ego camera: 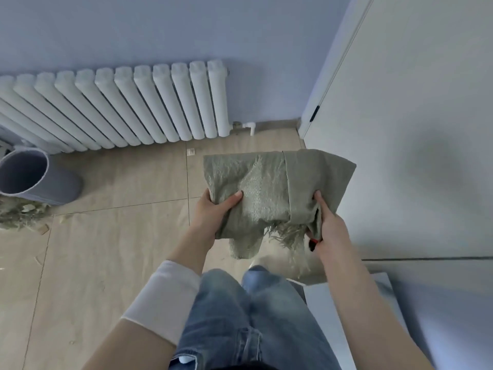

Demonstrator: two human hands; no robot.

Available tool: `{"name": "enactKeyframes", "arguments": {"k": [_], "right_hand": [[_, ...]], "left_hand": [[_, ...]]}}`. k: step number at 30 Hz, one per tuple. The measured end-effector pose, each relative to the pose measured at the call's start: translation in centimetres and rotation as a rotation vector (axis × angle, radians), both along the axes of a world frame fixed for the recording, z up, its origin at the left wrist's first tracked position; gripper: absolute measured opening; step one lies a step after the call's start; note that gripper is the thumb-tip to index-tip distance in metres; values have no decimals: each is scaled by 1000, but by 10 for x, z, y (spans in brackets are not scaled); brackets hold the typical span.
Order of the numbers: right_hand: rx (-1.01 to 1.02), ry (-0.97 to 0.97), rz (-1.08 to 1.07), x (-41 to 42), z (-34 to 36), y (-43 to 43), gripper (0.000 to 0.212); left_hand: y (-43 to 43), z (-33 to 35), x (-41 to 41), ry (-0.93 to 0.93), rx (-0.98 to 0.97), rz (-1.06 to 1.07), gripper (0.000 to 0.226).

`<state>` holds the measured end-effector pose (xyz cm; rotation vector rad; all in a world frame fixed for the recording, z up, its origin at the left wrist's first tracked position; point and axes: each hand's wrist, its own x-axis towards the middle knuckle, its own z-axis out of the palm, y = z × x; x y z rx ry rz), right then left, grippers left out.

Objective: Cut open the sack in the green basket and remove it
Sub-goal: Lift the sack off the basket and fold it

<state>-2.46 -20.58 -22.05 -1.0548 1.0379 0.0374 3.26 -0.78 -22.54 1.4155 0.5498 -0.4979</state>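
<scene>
A grey-green woven sack (269,188), folded over with frayed threads hanging from its lower edge, is held up in front of me above the floor. My left hand (213,209) grips its lower left part, thumb on top. My right hand (326,222) grips the sack's right edge and also holds a small red and black tool (312,243), mostly hidden behind the palm. No green basket is in view.
A white radiator (120,108) runs along the blue wall. A grey bucket (29,180) lies tipped at the left beside a pile of dry debris (18,214). A white door or cabinet panel (400,129) stands at right. My jeans-clad legs (253,316) are below.
</scene>
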Motion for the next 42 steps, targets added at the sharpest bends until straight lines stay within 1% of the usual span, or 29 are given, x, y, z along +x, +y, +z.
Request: {"name": "enactKeyframes", "arguments": {"k": [4,6,8,10,15,17,18,19,21,24,26,28,31,34,37,39,42], "right_hand": [[-5,-25,-11,69,1,-48,39],[18,-17,-44,96,-3,-67,35],[46,-8,-72,122,-5,-82,28],[72,5,-117,148,-9,-96,26],[119,41,-194,229,-16,-137,36],[165,34,-207,265,-15,-150,28],[185,18,-201,283,-14,-156,20],[201,-6,-184,300,-14,-162,17],[201,-65,-124,334,-13,-177,24],[197,-116,-68,377,-15,-198,23],[225,-149,-85,400,-21,-211,24],[261,-140,-92,424,-32,-223,24],[305,-105,-64,454,-46,-237,23],[316,-61,-59,492,-79,-255,19],[281,23,-142,525,-136,-275,16],[254,105,-193,544,-195,-285,16],[212,231,-214,572,-316,-295,13]], "left_hand": [[-43,8,62,-47,-4,-11,27],[-63,7,91,-42,-13,-15,25],[-81,4,121,-19,-1,-29,32],[-99,0,153,-2,-1,-60,41],[-134,-11,241,28,-122,-181,43],[-147,-15,278,28,-120,-203,41],[-154,-16,297,32,-108,-189,39],[-161,-16,315,28,-87,-175,37],[-176,-20,353,12,-40,-143,38],[-194,-30,402,29,14,-114,51],[-207,-40,428,71,36,-112,57],[-221,-54,451,97,59,-93,61],[-239,-71,476,96,85,-43,59],[-261,-100,501,105,89,28,50],[-283,-155,521,132,90,42,39],[-295,-212,535,170,124,42,34],[-307,-328,560,271,176,42,30]]}}
